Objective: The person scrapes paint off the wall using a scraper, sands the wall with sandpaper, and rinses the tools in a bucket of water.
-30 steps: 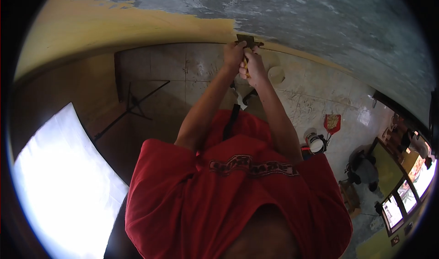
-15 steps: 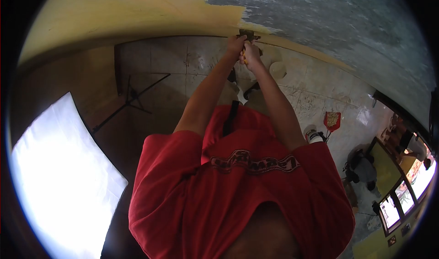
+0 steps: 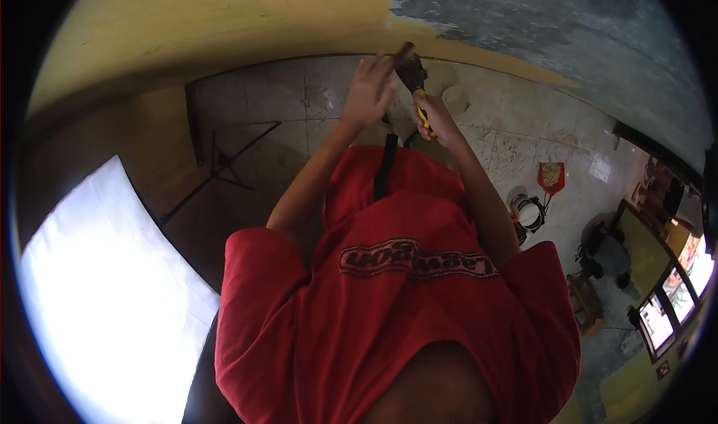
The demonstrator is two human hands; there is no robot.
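My right hand (image 3: pixel 439 120) is closed around the yellow-and-black handle of a scraper (image 3: pixel 410 74). Its wide dark blade points up toward the base of the wall. My left hand (image 3: pixel 370 93) is off the tool, fingers spread, just left of the blade; its fingertips are slightly blurred. A blurred brown strip shows at the blade's end, and I cannot tell whether it is the blade's edge or something on it. The wall (image 3: pixel 247 20) in front has yellow paint on the left and a bare grey scraped surface on the right.
A black tripod stand (image 3: pixel 217 171) and a bright white panel (image 3: pixel 112 297) stand to the left. On the right, a red dustpan (image 3: pixel 551 176) holds pale debris beside a round container (image 3: pixel 529 213). Further off, a person (image 3: pixel 609 256) is low by a yellow-green panel. Smudged floor tiles surround me.
My left hand has let go of the scraper and opened, moving left. My right hand has drawn the scraper back from the wall, down and to the right.
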